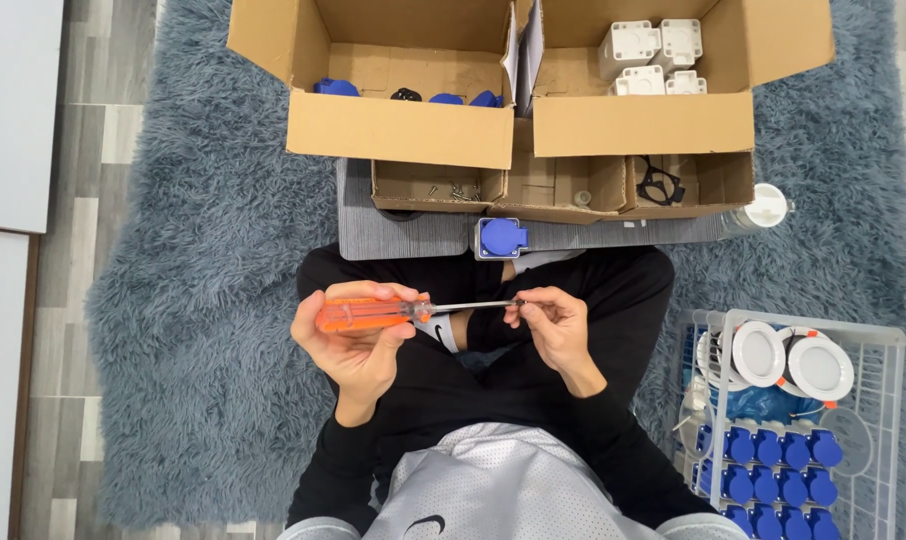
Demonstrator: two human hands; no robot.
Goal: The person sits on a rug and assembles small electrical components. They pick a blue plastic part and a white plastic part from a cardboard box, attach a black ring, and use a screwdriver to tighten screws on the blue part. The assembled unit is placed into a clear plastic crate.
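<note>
Between hands (358,335), screwdriver (413,311) crosswise (tip rightward)

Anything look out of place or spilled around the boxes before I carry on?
Nothing looks spilled or damaged. The left hand holds the orange screwdriver, the right hand pinches its tip. One blue socket sits alone on the grey mat, apart from the crate.

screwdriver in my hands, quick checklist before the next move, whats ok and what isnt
1. Left hand grips the orange screwdriver handle: ok.
2. Right hand pinches at the shaft tip: ok.
3. Screw seated on the tip: cannot tell, fingers hide it.
4. Blue socket ahead on the grey board, lid shut: ok.
5. Loose screws in the small cardboard tray: ok.
6. Tip matches the screw: cannot tell.
</note>
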